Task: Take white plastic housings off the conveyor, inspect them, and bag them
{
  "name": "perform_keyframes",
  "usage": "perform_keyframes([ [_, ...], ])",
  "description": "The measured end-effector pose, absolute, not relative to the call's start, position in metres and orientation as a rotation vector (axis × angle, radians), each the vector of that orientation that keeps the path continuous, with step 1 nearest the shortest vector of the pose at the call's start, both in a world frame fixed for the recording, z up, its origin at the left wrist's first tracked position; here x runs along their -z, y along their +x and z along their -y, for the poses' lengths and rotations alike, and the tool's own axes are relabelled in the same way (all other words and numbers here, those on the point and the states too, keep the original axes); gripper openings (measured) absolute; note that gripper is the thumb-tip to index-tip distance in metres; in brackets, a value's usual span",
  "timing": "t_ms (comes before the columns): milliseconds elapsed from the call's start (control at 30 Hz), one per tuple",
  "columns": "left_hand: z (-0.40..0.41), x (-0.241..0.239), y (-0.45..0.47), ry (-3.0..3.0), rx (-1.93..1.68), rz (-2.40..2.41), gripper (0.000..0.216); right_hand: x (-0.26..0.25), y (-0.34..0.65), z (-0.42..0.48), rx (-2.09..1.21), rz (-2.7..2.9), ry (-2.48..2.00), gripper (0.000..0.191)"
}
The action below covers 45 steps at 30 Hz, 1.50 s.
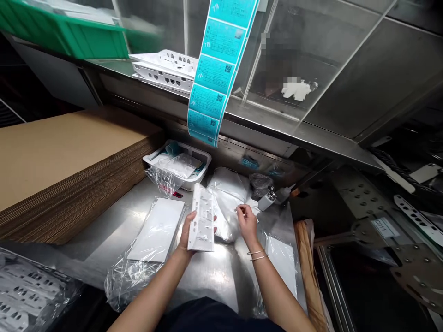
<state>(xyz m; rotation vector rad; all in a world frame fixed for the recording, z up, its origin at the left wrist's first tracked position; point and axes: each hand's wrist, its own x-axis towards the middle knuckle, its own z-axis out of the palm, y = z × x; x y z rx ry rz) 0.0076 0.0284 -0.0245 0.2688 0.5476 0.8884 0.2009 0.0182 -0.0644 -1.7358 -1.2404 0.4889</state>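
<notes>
Steel bench (214, 276) under white panel (201, 219) — cardboard stack (62, 157) beside.

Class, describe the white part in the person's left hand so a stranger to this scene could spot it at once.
Start at the steel workbench, right of the stack of cardboard and below the strip of teal labels. At its middle the left hand holds up a long white plastic panel. Unlike the bagged white pieces beside it, it is bare and shows slots and holes.

Factory packing station (label roll (217, 69), cardboard stack (65, 170))
</notes>
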Motion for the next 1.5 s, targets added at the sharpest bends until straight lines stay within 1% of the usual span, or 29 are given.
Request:
perform_keyframes([
  [100, -0.037, 0.033, -0.007, 0.286, -0.933, -0.514, 0.062, 0.071, 0.200, -0.013, -0.867, 0.955, -1.531, 0.042],
  [133, -0.036, 0.035, -0.010, 0.299, -0.922, -0.499, 0.062, 0.075, 0.198, -0.010, -0.962, 0.912, -1.526, 0.043],
  [167, -0.035, 0.036, -0.013, 0.310, -0.907, -0.488, 0.062, 0.080, 0.197, -0.007, -1.021, 0.894, -1.537, 0.040],
  [233, -0.031, 0.036, -0.013, 0.315, -0.882, -0.473, 0.062, 0.086, 0.196, -0.002, -1.049, 0.904, -1.556, 0.026],
  [300, -0.027, 0.033, -0.012, 0.309, -0.853, -0.434, 0.064, 0.086, 0.198, -0.001, -1.038, 0.913, -1.552, 0.020],
  [400, -0.023, 0.027, -0.013, 0.306, -0.761, -0.320, 0.068, 0.076, 0.204, -0.005, -1.055, 0.894, -1.496, 0.021],
  [467, -0.023, 0.023, -0.014, 0.315, -0.705, -0.274, 0.069, 0.067, 0.206, -0.008, -1.086, 0.854, -1.444, 0.025],
  [567, -0.025, 0.019, -0.011, 0.335, -0.670, -0.300, 0.069, 0.059, 0.201, -0.010, -1.160, 0.794, -1.374, 0.030],
  [700, -0.030, 0.020, 0.007, 0.361, -0.603, -0.364, 0.062, 0.061, 0.192, -0.010, -1.277, 0.807, -1.312, 0.031],
  [767, -0.033, 0.024, 0.015, 0.357, -0.612, -0.372, 0.062, 0.063, 0.195, -0.012, -1.287, 0.805, -1.315, 0.029],
  [900, -0.037, 0.034, 0.016, 0.355, -0.745, -0.406, 0.065, 0.060, 0.223, -0.021, -1.140, 0.716, -1.327, 0.032],
  [1033, -0.033, 0.029, -0.007, 0.427, -0.791, -0.647, 0.067, 0.050, 0.243, -0.031, -0.942, 0.693, -1.336, 0.033],
  [1167, -0.015, -0.012, -0.038, 0.644, -0.817, -0.699, 0.079, 0.040, 0.228, -0.034, -0.729, 0.757, -1.400, 0.029],
  [1233, -0.004, -0.036, -0.044, 0.804, -0.771, -0.648, 0.088, 0.036, 0.215, -0.032, -0.626, 0.879, -1.420, 0.028],
  [1300, 0.006, -0.050, -0.038, 0.956, -0.680, -0.627, 0.095, 0.032, 0.204, -0.029, -0.552, 1.024, -1.423, 0.029],
  [1400, 0.012, -0.046, -0.012, 1.035, -0.532, -0.739, 0.092, 0.026, 0.195, -0.024, -0.492, 1.075, -1.427, 0.034],
  [1500, 0.008, -0.026, 0.011, 0.827, -0.520, -0.829, 0.086, 0.023, 0.192, -0.018, -0.326, 1.177, -1.437, 0.034],
])
